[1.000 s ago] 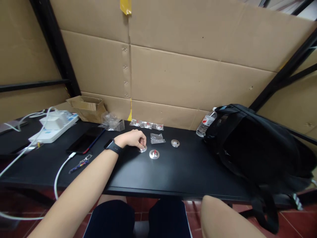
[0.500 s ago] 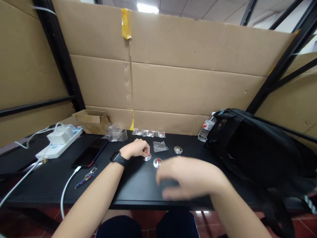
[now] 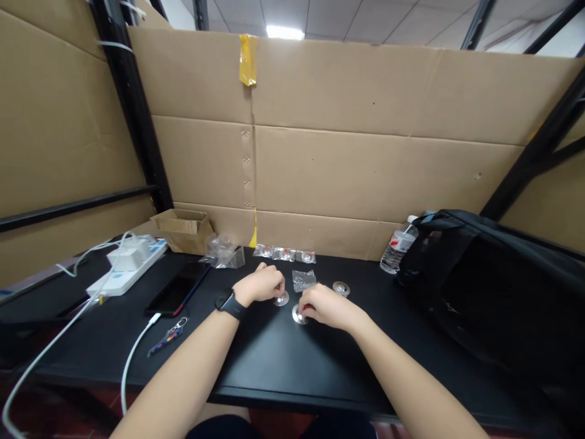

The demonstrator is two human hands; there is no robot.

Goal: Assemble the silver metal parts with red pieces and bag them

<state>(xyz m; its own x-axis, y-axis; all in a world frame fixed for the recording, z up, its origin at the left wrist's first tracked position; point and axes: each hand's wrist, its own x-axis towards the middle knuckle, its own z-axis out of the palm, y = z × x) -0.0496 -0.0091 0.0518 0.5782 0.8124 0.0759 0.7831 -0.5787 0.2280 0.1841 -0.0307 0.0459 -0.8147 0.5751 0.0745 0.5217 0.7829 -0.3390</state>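
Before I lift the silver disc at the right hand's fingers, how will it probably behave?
The silver disc will probably not tip when pushed, since its broad rim lies flat. Its shiny, metallic look suggests a stiff body, perhaps slippery.

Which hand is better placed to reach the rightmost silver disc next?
Probably the right hand, though its fingertips are at another disc: the rightmost silver disc lies just beyond it, while the left hand is farther away.

No text can be read here: on the bottle (image 3: 391,261), far and right, a red-marked label (image 3: 402,242) is seen, too blurred to be deciphered.
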